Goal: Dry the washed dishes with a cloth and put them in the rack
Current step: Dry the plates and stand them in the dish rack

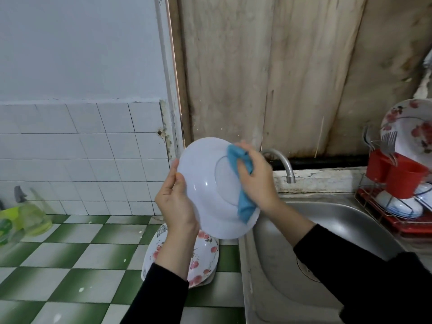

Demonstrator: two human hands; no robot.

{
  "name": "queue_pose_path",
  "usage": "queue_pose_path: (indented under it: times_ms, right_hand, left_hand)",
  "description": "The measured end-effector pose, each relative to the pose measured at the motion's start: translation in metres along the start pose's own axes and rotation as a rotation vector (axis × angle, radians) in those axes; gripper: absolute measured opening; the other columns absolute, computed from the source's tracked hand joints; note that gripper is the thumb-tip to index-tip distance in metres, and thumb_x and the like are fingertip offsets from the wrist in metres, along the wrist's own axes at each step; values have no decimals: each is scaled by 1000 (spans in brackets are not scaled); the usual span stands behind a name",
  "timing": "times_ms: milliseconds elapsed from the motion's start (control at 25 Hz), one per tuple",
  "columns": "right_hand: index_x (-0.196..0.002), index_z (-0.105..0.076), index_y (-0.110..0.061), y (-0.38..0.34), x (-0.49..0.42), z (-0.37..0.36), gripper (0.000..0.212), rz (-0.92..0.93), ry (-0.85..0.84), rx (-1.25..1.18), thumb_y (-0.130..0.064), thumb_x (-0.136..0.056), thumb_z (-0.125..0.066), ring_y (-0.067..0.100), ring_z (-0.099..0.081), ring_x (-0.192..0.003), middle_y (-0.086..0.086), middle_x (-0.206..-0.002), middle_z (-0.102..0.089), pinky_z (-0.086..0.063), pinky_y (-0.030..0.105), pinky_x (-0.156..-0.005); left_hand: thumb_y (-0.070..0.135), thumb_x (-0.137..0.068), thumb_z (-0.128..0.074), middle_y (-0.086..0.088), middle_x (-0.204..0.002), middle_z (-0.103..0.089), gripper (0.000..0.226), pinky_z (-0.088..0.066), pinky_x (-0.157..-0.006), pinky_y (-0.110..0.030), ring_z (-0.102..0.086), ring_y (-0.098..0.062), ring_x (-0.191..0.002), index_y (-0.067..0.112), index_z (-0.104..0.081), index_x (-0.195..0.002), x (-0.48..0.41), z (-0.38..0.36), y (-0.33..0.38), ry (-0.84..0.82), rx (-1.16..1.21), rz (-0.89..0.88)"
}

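Your left hand (175,202) grips the left rim of a round white plate (205,183), thumb curled over the edge, holding it tilted up with its smooth, glossy underside and raised circular foot ring facing you. Your right hand (256,177) clasps a soft blue cloth (245,204) and presses it against the right side of that underside; the cloth bunches under your fingers and hangs in a fold down to the plate's lower rim. The plate is in the air, above the seam where the counter meets the steel sink (327,220).

On the near counter (70,265), tiled in glazed green and white checks, a stack of white plates with red floral print (203,256) lies just below your left forearm. A curved metal tap (281,163) arches over the sink's brushed basin.

At the far right stands a red wire rack (383,216) holding a flowered plate (406,132) upright, two red plastic cups (395,174) with forks (388,142) standing in them, and white bowls (397,205) below. At the far left, a translucent yellow-green bottle (35,218) rests against the white square wall tiles (81,155). Worn, stained wood boards (268,66) back the sink.
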State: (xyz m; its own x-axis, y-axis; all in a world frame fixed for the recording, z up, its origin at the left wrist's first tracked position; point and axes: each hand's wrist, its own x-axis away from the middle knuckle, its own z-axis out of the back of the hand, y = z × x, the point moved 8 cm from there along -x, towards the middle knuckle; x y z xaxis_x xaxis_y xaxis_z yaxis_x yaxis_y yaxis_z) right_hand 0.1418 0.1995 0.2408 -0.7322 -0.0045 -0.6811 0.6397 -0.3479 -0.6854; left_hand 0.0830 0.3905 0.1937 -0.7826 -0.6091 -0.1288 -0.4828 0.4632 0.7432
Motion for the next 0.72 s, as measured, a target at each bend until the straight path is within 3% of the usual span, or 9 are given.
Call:
queue_pose_path:
  times_ms: [80, 120, 240, 320, 400, 480, 560, 600, 720]
  right_hand:
    - [-125, -60, -11, 26, -20, 12, 33, -361, 105, 32, -8, -94, -50, 20, -58, -109, 3, -115, -63, -40, 21, -87]
    - [-123, -62, -11, 25, -25, 5, 31, -385, 57, 83, -9, -94, -51, 22, -60, -104, 5, -109, -65, -41, 22, -83]
    - [-114, -67, -12, -22, -4, -25, 30, -34, -84, 115, -10, -89, -52, 23, -60, -111, 4, -112, -68, -44, 26, -95]
    - [-116, -66, -8, -46, 40, -43, 35, 333, -173, 135, -9, -86, -50, 26, -51, -129, 10, -127, -63, -37, 31, -110]
    - [-119, -64, -6, -46, 82, -47, 35, 716, -226, 248, -5, -86, -54, 33, -43, -136, 17, -135, -56, -33, 41, -114]
    - [-124, -57, -12, -21, 104, -41, 32, 826, -249, 306, -11, -92, -54, 35, -35, -140, 15, -143, -49, -31, 48, -115]
    - [-127, -50, -13, 1, 100, -28, 34, 638, -173, 162, -11, -94, -51, 29, -26, -146, 10, -148, -39, -26, 46, -117]
    - [-128, -48, -12, 12, 88, -19, 35, 449, -94, 59, -9, -94, -48, 21, -25, -146, 9, -149, -37, -25, 41, -118]
    - [-133, -47, -13, 40, 54, 5, 37, -95, 151, -128, -14, -96, -43, 3, -40, -134, 3, -144, -45, -33, 33, -115]
  left_hand:
    - [3, -98, -50, -5, -127, -63, 29, -51, -89, -17, -60, -15, -117, 21, -63, -116, 14, -10, -3, -83, -81, -6]
    - [3, -98, -50, -5, -126, -64, 30, -50, -91, -18, -60, -14, -115, 22, -63, -116, 22, -13, -6, -110, -126, -9]
    - [2, -98, -49, -5, -118, -67, 31, -51, -89, -21, -64, -12, -106, 17, -63, -121, 29, -13, -12, -85, -182, 3]
    - [1, -98, -48, -8, -118, -68, 31, -52, -93, -27, -65, -17, -106, 13, -64, -122, 18, -4, -9, -16, -145, 14]
    - [1, -98, -47, -9, -120, -66, 31, -52, -96, -31, -64, -20, -108, 12, -62, -123, 2, 9, 1, 81, -69, -1]
    - [2, -99, -46, 1, -110, -68, 31, -54, -83, -21, -65, -11, -94, 10, -60, -126, -6, 19, 13, 146, -20, -20]
    - [3, -100, -47, 12, -102, -67, 31, -51, -74, -14, -66, -1, -83, 10, -61, -126, -7, 25, 24, 152, -20, -45]
    - [3, -100, -47, 14, -102, -66, 31, -50, -74, -13, -66, 1, -83, 11, -61, -126, -6, 27, 25, 149, -23, -51]
    - [5, -100, -47, 15, -106, -66, 30, -50, -72, -12, -67, 2, -82, 14, -62, -124, 2, 28, 20, 173, -2, -49]
